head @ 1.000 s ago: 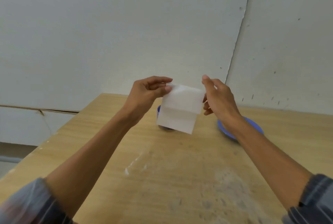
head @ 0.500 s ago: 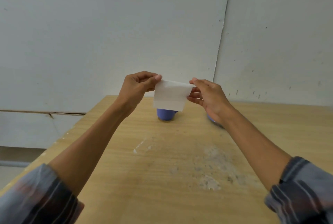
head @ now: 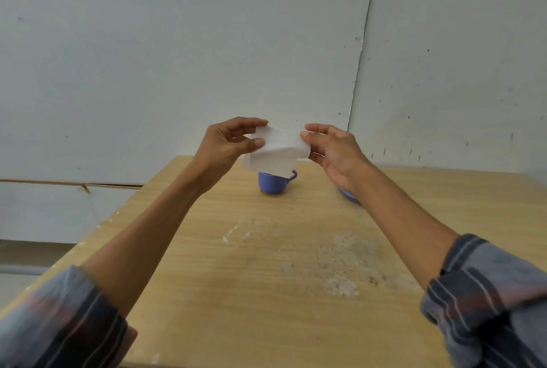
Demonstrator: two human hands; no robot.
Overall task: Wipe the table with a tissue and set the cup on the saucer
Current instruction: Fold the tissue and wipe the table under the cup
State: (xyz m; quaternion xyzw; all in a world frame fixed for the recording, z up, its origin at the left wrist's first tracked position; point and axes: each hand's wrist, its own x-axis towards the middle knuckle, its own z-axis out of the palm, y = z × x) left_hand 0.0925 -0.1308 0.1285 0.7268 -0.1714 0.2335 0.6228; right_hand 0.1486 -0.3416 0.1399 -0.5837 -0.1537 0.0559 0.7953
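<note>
My left hand (head: pixel 228 142) and right hand (head: pixel 334 148) are raised above the tabletop (head: pixel 266 293), each pinching one side of the white tissue (head: pixel 276 151) between thumb and fingers. The tissue is partly folded and hangs between them, clear of the wood. Right behind its lower edge, at 12 o'clock on the tabletop, the blue cup (head: pixel 273 184) stands upright, handle pointing to 3 o'clock. The blue saucer (head: pixel 349 194) lies apart from the cup at about 1 o'clock, mostly hidden behind my right wrist. Pale smears and a gritty patch (head: pixel 340 284) mark the tabletop nearer me, between my forearms. My striped sleeves (head: pixel 488 293) are rolled up.
</note>
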